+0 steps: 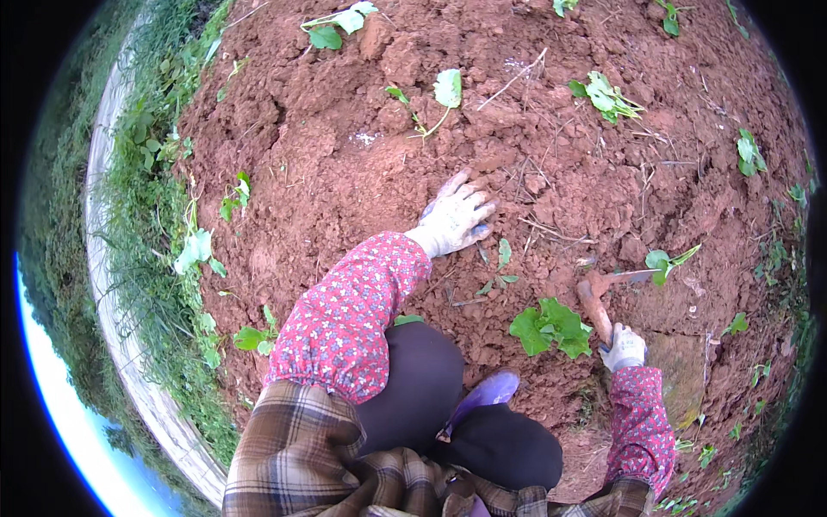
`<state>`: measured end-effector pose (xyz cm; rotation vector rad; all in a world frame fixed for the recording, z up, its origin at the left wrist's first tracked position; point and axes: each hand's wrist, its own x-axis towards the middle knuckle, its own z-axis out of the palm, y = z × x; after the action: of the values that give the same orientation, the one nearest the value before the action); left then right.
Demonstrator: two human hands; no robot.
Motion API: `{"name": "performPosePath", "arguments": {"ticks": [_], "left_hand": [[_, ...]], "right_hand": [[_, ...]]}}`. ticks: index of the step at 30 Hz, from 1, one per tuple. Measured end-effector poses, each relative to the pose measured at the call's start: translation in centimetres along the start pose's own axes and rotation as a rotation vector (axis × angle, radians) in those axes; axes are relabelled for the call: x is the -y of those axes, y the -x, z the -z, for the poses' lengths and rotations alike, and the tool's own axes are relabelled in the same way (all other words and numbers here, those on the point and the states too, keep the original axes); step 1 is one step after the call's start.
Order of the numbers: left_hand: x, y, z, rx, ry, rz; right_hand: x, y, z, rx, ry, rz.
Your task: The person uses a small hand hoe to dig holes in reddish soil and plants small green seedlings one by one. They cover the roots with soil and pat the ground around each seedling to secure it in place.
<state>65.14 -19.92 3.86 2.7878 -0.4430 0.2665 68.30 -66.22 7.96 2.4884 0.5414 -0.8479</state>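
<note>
My left hand, in a dirty white glove, rests on the reddish soil with its fingers stretched forward. Just below its fingertips, a small seedling with narrow green leaves stands in the dirt. Lower right, my right hand, also gloved, is closed around the wooden handle of a short hand hoe. Its thin metal blade points right, close to a loose leafy sprig. A broad-leaved green plant grows between the hoe and my knees.
Wilted leafy seedlings lie scattered over the soil, such as one at the top and another at upper right. Dry twigs lie about. A flat slab is beside my right hand. Grass and a pale concrete strip border the left.
</note>
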Motion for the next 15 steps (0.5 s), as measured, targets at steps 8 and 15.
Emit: {"name": "performPosePath", "arguments": {"ticks": [8, 15], "left_hand": [[-1.1, 16.7, 7.1, -0.062, -0.011, 0.461], [-4.5, 27.8, 8.0, -0.358, -0.088, 1.108]], "right_hand": [[-0.6, 0.2, -0.4, -0.114, -0.155, 0.099], [-0.8, 0.1, -0.6, -0.139, -0.169, 0.134]]}}
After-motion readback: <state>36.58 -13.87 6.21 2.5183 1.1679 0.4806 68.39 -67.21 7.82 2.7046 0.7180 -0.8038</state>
